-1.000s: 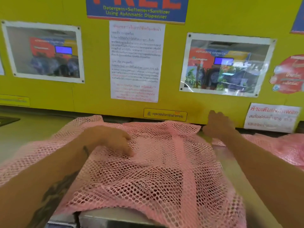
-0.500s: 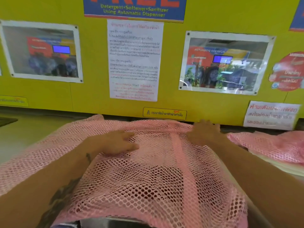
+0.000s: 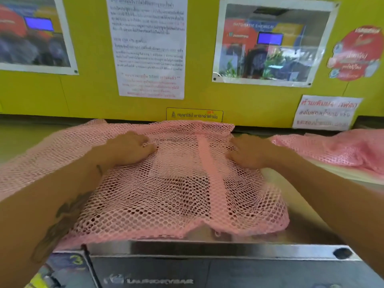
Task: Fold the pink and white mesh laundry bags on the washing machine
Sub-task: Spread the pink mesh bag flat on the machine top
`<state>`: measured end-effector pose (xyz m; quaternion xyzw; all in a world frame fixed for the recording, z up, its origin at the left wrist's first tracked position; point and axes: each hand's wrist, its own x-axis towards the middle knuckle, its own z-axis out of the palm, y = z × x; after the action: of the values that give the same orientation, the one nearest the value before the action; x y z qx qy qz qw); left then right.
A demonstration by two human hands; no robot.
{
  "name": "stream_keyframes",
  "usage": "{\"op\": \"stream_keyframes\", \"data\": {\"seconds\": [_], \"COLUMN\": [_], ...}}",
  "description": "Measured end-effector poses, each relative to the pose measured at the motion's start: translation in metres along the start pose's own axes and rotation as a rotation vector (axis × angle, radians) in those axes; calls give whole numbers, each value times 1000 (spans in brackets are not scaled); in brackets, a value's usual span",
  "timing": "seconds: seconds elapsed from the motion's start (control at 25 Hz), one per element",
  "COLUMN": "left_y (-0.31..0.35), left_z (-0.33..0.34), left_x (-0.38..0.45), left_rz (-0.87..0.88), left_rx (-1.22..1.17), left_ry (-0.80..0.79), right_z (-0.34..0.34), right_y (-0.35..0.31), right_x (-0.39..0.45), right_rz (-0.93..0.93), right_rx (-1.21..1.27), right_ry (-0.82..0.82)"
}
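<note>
Pressed flat, open left hand [image 3: 131,149] and right hand [image 3: 248,152] on pink mesh laundry bag [image 3: 176,196]; right fingertips blurred.

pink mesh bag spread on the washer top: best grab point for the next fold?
Probably the far edge of the pink mesh bag, near the yellow wall. Pinch its two far corners from above, beyond the left hand and right hand, both pressing flat. It lies spread out, so that edge can come toward the near rim.
</note>
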<state>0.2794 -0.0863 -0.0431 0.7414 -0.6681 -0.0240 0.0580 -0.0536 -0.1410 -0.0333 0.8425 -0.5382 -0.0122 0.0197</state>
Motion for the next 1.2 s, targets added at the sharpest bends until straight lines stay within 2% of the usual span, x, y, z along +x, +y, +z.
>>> {"op": "stream_keyframes", "data": {"seconds": [0.08,0.16,0.2,0.28,0.4,0.48,0.56,0.68,0.76,0.84,0.88,0.96,1.0,1.08,1.12,1.2], "left_y": [12,22,26,36,53,55,45,28,20,14,11,5,-2,-23,-35,-59], "left_z": [-6,-13,-15,-18,-43,-61,-66,-63,-62,-60,-59,-52,-47,-35,-28,-14], "left_x": [-1,-7,-13,-28,-52,-61,-67,-74,-74,-68,-61,-43,-34,-20,-16,-14], "left_rz": [-13,-9,1,56,133,123,79,70,85,114,123,83,38,-57,-105,-205], "left_rx": [26,4,17,76,156,189,181,130,80,-17,-78,-145,-133,-49,-10,-15], "left_ry": [76,-18,-111,-286,-372,-430,-473,-480,-477,-392,-301,-119,-68,-78,-122,-174], "right_z": [-5,-17,-25,-39,-40,-34,-28,-24,-25,-26,-27,-23,-20,-12,-14,-14], "right_y": [-6,-5,-2,-1,-16,-30,-26,0,2,-14,-26,-36,-38,-26,-21,-11], "right_x": [-9,-14,-12,-4,10,21,33,48,56,60,59,61,62,71,74,77], "right_rz": [-88,-17,41,54,-13,-102,-98,229,324,171,53,-74,-58,8,42,78], "right_rx": [67,40,-23,-124,-35,73,81,45,-31,-12,79,216,183,20,-5,8], "right_ry": [-83,-257,-289,-174,30,21,-25,-69,-16,136,141,-38,-164,-265,-262,-154]}}
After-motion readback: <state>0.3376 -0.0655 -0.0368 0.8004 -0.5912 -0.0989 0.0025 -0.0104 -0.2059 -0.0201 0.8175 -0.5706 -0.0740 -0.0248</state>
